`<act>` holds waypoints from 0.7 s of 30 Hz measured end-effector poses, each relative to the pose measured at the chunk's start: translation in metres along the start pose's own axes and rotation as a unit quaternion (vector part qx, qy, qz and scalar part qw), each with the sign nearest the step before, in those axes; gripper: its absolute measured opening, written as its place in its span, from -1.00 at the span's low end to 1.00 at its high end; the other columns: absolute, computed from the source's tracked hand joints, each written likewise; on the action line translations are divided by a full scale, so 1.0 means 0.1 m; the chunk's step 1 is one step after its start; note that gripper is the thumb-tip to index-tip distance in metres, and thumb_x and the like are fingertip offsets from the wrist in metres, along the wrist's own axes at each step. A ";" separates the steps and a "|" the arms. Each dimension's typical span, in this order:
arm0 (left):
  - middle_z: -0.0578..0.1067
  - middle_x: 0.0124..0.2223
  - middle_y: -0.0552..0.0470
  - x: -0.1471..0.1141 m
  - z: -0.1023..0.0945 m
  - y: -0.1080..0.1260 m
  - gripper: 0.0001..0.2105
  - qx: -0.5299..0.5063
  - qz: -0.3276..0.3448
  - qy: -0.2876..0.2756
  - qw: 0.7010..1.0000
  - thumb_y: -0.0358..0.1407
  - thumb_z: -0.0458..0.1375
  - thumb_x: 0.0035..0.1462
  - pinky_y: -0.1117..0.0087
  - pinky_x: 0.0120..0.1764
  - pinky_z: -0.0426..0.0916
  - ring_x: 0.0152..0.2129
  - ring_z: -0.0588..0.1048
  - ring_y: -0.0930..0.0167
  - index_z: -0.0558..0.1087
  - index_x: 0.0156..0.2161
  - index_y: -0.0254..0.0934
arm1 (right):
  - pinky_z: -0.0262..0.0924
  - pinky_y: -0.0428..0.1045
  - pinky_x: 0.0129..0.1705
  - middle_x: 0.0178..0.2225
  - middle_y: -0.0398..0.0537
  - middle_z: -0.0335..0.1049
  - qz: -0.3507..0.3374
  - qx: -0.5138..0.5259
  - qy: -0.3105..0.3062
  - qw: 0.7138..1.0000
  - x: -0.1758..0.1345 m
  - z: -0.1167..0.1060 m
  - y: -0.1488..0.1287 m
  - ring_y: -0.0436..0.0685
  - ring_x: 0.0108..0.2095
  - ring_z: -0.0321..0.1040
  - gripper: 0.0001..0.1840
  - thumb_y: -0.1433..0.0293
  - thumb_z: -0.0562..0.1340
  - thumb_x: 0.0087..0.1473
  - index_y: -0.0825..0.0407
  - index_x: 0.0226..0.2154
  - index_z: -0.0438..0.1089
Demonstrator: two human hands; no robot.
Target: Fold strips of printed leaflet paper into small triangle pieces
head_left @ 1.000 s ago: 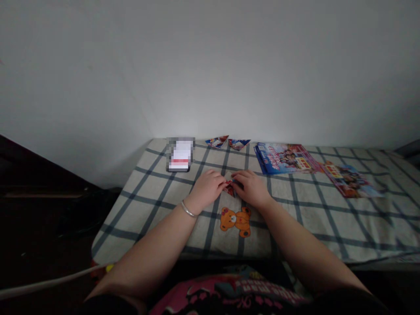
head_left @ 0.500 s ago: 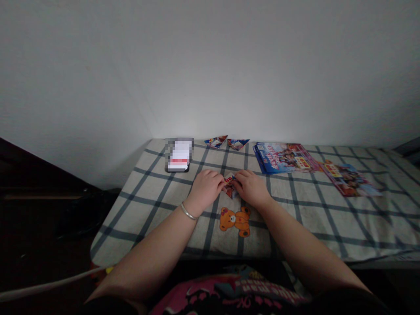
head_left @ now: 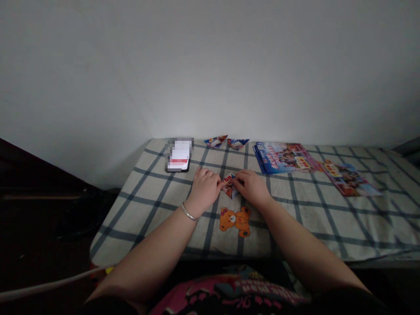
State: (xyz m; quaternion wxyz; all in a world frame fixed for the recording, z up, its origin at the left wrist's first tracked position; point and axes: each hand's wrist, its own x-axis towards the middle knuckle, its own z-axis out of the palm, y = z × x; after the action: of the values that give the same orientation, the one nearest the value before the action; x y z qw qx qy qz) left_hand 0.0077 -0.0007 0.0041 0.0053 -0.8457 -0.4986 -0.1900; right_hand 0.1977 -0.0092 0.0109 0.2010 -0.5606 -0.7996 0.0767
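A small folded piece of printed paper [head_left: 229, 183], red, white and blue, lies low over the tablecloth between my hands. My left hand [head_left: 206, 188], with a silver bangle at the wrist, pinches its left corner between thumb and forefinger; the other fingers are loosely bent. At the right side, my right hand [head_left: 250, 187] closes its fingertips on the paper's edge. Just below the paper is an orange bear picture [head_left: 235, 222] on the cloth. Two folded paper boats, a left one [head_left: 216, 141] and a right one [head_left: 238, 143], stand behind, close to the wall.
A phone [head_left: 179, 155] with a lit, blurred screen lies at the back left. On the right are a stack of colourful flyers [head_left: 284, 157] and a separate flyer [head_left: 351, 178]. The checked tablecloth [head_left: 311, 210] reaches a pale wall [head_left: 210, 65] behind.
My left fingers have lifted and spread a little, and the thumb and forefinger have shifted slightly left. More of the folded paper's printed face shows now. My right hand has hardly moved.
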 end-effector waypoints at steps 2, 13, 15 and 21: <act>0.48 -0.32 -0.05 0.00 0.01 -0.01 -0.84 0.007 0.001 0.006 1.000 -0.22 0.17 0.17 0.05 0.15 0.07 -0.18 0.33 0.24 0.46 -0.37 -0.26 | 0.17 -0.02 -0.10 -0.29 -0.05 0.46 0.014 0.022 0.005 1.000 0.01 0.01 0.02 0.09 -0.20 0.34 -0.78 0.31 0.16 0.20 0.02 -0.41 0.45; 0.46 -0.29 -0.08 -0.01 -0.01 -0.02 -0.82 0.024 -0.002 0.020 1.000 -0.23 0.09 0.22 0.09 0.06 0.16 -0.18 0.33 0.23 0.45 -0.33 -0.27 | 0.15 -0.03 -0.20 -0.37 -0.07 0.46 0.056 0.034 0.019 0.998 0.02 0.01 0.02 0.12 -0.26 0.35 -0.84 0.31 0.21 0.15 0.01 -0.41 0.42; 0.45 -0.26 -0.08 0.00 0.00 -0.01 -0.83 0.009 -0.001 0.022 1.000 -0.22 0.08 0.23 0.12 0.00 0.20 -0.19 0.33 0.24 0.44 -0.25 -0.27 | 0.15 -0.03 -0.21 -0.37 -0.07 0.46 0.063 0.036 0.018 0.997 0.02 0.01 0.02 0.12 -0.26 0.35 -0.83 0.30 0.20 0.15 0.01 -0.41 0.42; 0.40 -0.17 -0.09 0.00 0.02 0.03 -0.78 -0.009 0.023 0.020 0.999 -0.17 0.03 0.26 0.17 -0.04 0.22 -0.14 0.33 0.24 0.43 -0.16 -0.24 | 0.13 -0.03 -0.24 -0.37 -0.07 0.46 0.088 0.034 0.016 0.995 0.03 0.02 0.03 0.12 -0.27 0.36 -0.84 0.28 0.21 0.15 0.00 -0.39 0.41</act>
State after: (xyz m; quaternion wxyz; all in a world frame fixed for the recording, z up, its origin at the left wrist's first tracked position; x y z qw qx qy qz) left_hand 0.0108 -0.0019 0.0024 0.0118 -0.8533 -0.4768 -0.2108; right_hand 0.1984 -0.0054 0.0086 0.2252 -0.6227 -0.7409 0.1128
